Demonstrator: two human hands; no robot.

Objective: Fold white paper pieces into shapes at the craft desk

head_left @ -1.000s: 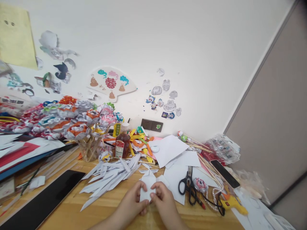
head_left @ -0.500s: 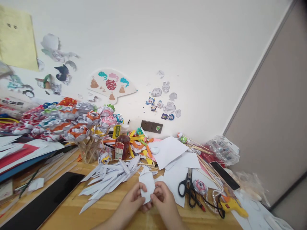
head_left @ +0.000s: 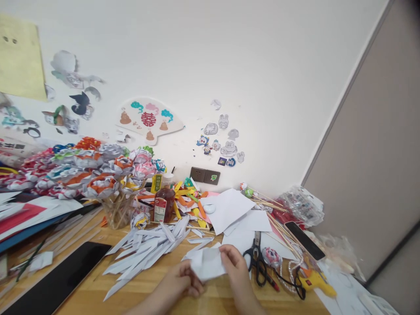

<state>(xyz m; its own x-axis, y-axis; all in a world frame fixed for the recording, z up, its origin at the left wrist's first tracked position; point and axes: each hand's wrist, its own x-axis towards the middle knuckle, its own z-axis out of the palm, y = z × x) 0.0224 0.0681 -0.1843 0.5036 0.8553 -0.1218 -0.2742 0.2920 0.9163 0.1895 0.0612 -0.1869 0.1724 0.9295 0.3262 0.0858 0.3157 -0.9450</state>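
A white piece of paper (head_left: 210, 263) with crease lines is stretched between my two hands above the wooden table. My right hand (head_left: 234, 264) pinches its upper right edge between thumb and fingers. At its lower left, my left hand (head_left: 185, 280) grips the edge with curled fingers. Just left of the hands lies a heap of white paper strips (head_left: 147, 249). Black-handled scissors (head_left: 258, 260) rest on white sheets (head_left: 234, 210) to the right, beside a small pink and white paper flower (head_left: 271, 257).
Paper flowers (head_left: 100, 186) on sticks crowd the back left, near a brown bottle (head_left: 164, 204). A black tablet-like slab (head_left: 55, 280) lies at front left. A yellow glue gun (head_left: 316, 284), pearl string and phone (head_left: 305, 239) sit at right. The wall closes off the back.
The paper has turned from upright to sideways and looks wider. My right hand has moved up and right along it, my left slightly down and left. The view has shifted slightly.
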